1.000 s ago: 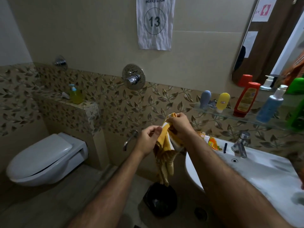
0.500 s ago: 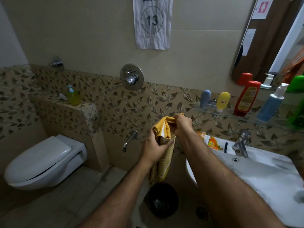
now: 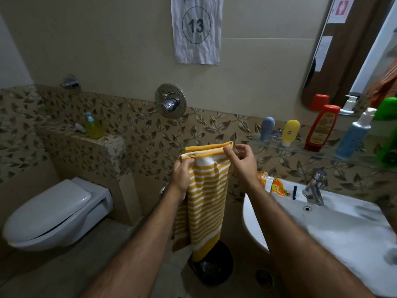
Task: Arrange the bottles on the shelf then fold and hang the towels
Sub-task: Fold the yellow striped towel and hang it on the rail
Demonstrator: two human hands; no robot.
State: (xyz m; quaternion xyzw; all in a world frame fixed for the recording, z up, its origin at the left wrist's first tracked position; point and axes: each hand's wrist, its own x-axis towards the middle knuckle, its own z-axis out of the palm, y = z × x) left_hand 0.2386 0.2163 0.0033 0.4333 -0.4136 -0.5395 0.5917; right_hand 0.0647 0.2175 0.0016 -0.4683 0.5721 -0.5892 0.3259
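A yellow towel with white stripes [image 3: 206, 196] hangs folded in front of me. My left hand [image 3: 181, 177] grips its upper left edge. My right hand [image 3: 241, 162] pinches the top right corner with thumb and forefinger. On the glass shelf [image 3: 285, 148] at the right stand a grey-blue tube [image 3: 267, 128], a yellow tube [image 3: 290, 132], a red bottle [image 3: 321, 128], a blue pump bottle [image 3: 355, 135] and a green bottle [image 3: 390, 147] cut off by the frame edge.
A white sink [image 3: 322, 224] with a chrome tap [image 3: 314, 187] sits below the shelf, an orange packet [image 3: 274, 186] on its rim. A black bin [image 3: 211, 264] stands on the floor under the towel. A white toilet [image 3: 53, 214] is at left; a yellow soap bottle [image 3: 93, 126] rests on the ledge.
The towel was bunched between both hands; now it is spread wider and hangs flat, with my hands moved apart along its top edge.
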